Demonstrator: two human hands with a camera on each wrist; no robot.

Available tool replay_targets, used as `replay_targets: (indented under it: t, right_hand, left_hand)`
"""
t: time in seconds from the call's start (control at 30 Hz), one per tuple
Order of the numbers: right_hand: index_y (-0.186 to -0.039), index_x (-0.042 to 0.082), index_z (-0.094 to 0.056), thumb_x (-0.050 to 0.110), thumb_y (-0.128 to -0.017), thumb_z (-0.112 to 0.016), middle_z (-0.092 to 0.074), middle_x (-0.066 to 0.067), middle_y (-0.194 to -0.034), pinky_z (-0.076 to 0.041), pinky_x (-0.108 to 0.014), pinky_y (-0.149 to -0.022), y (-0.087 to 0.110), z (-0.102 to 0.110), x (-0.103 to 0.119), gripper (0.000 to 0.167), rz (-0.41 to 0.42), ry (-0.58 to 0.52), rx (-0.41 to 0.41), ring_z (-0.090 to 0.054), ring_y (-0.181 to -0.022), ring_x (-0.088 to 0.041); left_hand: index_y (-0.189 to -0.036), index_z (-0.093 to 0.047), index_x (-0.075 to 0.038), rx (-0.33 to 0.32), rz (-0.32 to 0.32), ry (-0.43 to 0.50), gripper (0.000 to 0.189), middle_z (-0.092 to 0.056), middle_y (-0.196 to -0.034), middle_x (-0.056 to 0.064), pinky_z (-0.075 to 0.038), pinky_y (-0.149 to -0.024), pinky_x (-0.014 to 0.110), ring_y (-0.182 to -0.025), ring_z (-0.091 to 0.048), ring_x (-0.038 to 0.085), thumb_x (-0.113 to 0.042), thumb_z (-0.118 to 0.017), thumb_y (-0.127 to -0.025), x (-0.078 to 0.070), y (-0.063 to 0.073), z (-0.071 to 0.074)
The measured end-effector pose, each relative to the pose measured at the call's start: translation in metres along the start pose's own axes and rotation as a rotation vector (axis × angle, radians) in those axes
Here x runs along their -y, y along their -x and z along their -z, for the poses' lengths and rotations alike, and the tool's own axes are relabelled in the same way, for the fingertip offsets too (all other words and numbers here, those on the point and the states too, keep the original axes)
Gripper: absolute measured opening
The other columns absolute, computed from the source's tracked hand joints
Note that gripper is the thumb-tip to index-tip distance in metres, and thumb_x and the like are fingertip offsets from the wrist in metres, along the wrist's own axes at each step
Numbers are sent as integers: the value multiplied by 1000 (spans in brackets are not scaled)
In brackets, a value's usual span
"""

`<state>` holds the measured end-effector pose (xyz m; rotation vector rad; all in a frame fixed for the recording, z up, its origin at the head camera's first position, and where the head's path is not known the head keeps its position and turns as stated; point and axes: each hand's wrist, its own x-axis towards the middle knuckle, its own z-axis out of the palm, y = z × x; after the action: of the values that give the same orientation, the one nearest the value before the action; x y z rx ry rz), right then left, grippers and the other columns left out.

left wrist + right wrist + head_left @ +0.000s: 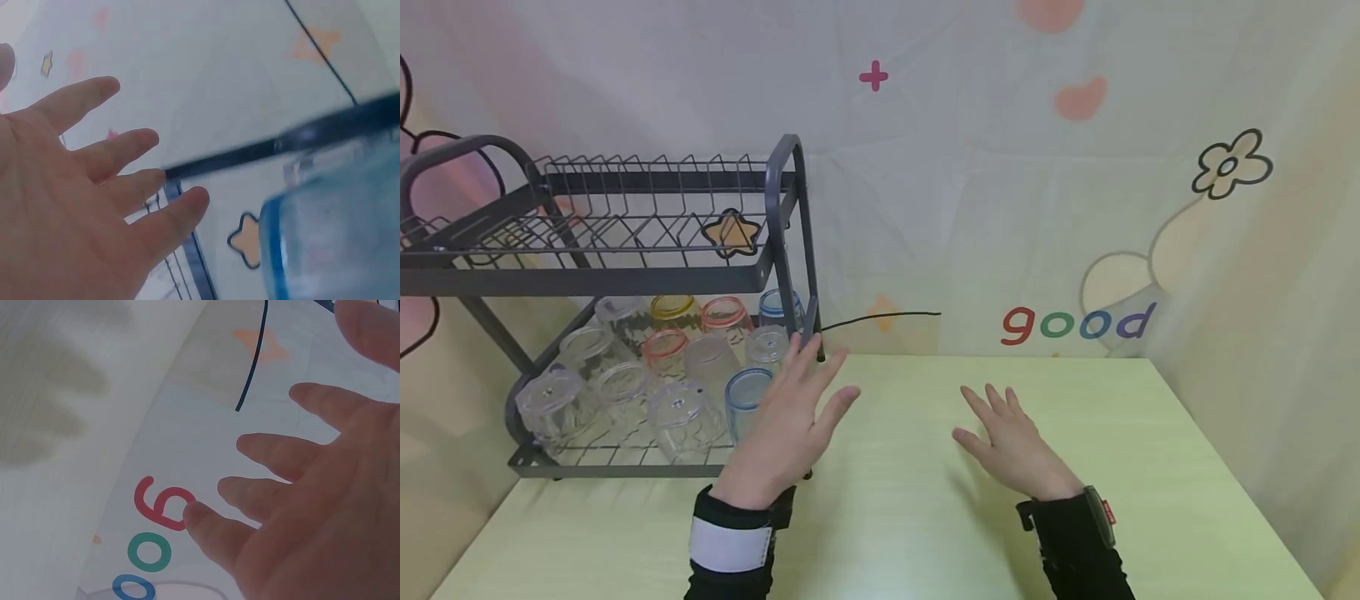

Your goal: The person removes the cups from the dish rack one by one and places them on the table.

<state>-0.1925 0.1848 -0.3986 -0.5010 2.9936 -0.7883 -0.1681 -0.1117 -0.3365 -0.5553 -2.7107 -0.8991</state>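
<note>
My left hand hovers at the right end of the dish rack, fingers spread and holding nothing. Nearest to it stands an upside-down glass with a blue rim, partly hidden behind the hand in the head view. In the left wrist view this blue glass is large and blurred at the right, beside a dark rack bar. My right hand is over the table to the right, fingers apart, with nothing in it. Its straight fingers show in the right wrist view too.
Several upturned glasses, some with red or yellow rims, crowd the rack's lower shelf. The upper wire basket sits above them. Behind the pale green table hangs a printed cloth with the word "good".
</note>
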Motion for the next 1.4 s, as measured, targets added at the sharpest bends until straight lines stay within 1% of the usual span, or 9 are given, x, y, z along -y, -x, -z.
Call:
replay_targets:
  t: [0.23, 0.43, 0.67, 0.8, 0.9, 1.03, 1.13, 1.27, 1.4]
  right_hand:
    - [-153, 7, -31, 39, -100, -55, -21, -33, -153, -16, -74, -103, 1, 2, -2, 66, 0, 3, 10, -7, -140, -56]
    - [-152, 6, -33, 37, -99, -56, -22, -33, -153, -16, -74, -103, 2, 4, -1, 65, -5, -7, 12, -7, -140, -56]
    - [-152, 7, -34, 42, -100, -53, -23, -31, -153, -16, -70, -107, 2, 5, -2, 66, -15, -37, 35, -11, -140, -55]
    - [-151, 6, -36, 44, -100, -52, -25, -32, -152, -17, -69, -107, 2, 6, 0, 65, -17, -44, 43, -13, -139, -55]
    - [-150, 5, -38, 43, -100, -53, -26, -32, -152, -17, -70, -106, 3, 6, 1, 64, -20, -48, 45, -13, -139, -56]
    - [-149, 4, -39, 42, -100, -54, -27, -33, -151, -18, -70, -106, 3, 7, 1, 63, -22, -46, 42, -13, -139, -55]
    - [-149, 5, -39, 42, -100, -54, -27, -32, -151, -18, -70, -106, 4, 7, 1, 63, -20, -45, 37, -12, -140, -55]
    - [-148, 5, -40, 42, -100, -54, -27, -32, -151, -18, -71, -105, 4, 8, 1, 63, -22, -49, 36, -12, -140, -54]
    - [-148, 6, -40, 43, -100, -53, -28, -32, -151, -18, -71, -105, 5, 9, 2, 63, -23, -52, 44, -13, -140, -54]
  left_hand:
    - [-150, -39, -9, -72, 120, -4, 63, -12, -161, 17, -11, -108, 70, -147, 7, 34, -51, -34, -104, 22, 10, 26]
    - [-149, -40, -5, -83, 194, -29, 67, -14, -159, 22, -10, -107, 71, -147, 6, 39, -53, -31, -104, 37, 16, 35]
    - [-149, -41, -7, -106, 225, -98, 68, -19, -156, 27, -12, -105, 74, -145, 0, 45, -56, -32, -102, 41, 15, 35]
    - [-146, -45, -7, -144, 234, -182, 61, -27, -152, 29, -19, -102, 75, -143, -11, 49, -48, -46, -101, 42, 14, 33]
    - [-144, -48, -6, -180, 229, -236, 58, -35, -147, 30, -28, -97, 75, -138, -24, 51, -39, -59, -98, 43, 14, 32]
    - [-142, -50, -4, -214, 219, -259, 59, -44, -139, 30, -37, -90, 72, -127, -39, 50, -30, -69, -92, 41, 14, 29]
    - [-140, -52, -4, -228, 221, -264, 60, -48, -135, 29, -41, -87, 70, -122, -45, 48, -28, -73, -90, 40, 14, 27]
    - [-138, -54, -3, -211, 251, -259, 60, -50, -133, 27, -45, -82, 68, -120, -47, 47, -30, -74, -89, 39, 14, 26]
    - [-141, -50, -5, -144, 307, -246, 62, -47, -137, 28, -43, -83, 70, -123, -44, 49, -33, -72, -89, 41, 14, 26]
